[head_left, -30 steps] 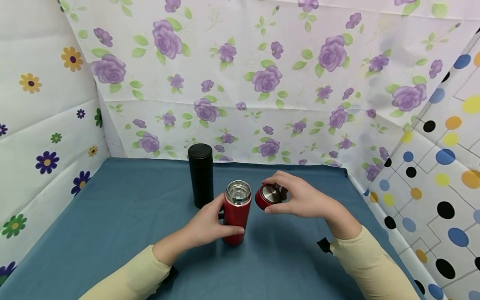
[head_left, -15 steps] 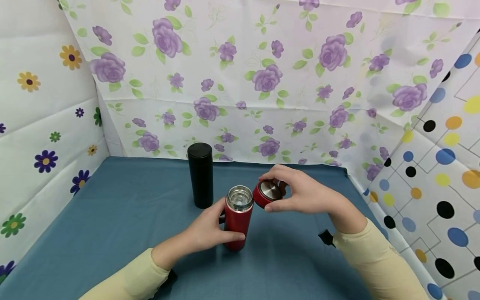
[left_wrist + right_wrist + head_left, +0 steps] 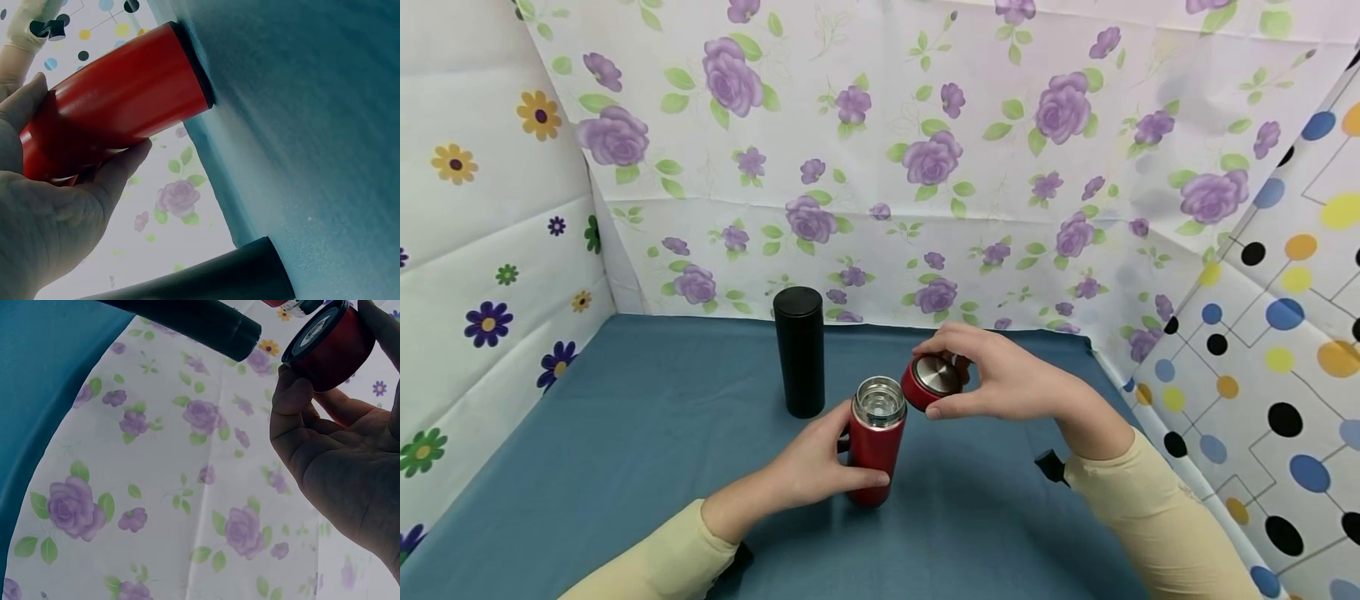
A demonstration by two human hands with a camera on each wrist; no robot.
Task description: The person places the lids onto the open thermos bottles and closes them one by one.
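My left hand grips a red thermos round its body, thumb across the front. The thermos has no lid on, so its shiny steel mouth and inside show; it leans slightly to the right. In the left wrist view its dark base is right at the blue cloth. With fingertips and thumb, my right hand holds the red lid, steel underside turned toward the head camera. The lid is tilted, just right of and slightly above the mouth. Only part of the rim of the mouth shows at the top of the right wrist view.
Behind and left of the thermos, a tall black flask stands upright with its lid on. Blue cloth covers the table. A flowered sheet hangs along the back, with patterned sheets at both sides.
The thermos mouth has come a little toward me and down in the head view. My right hand has carried the lid slightly left and up, closer to the mouth. Both grips stay the same.
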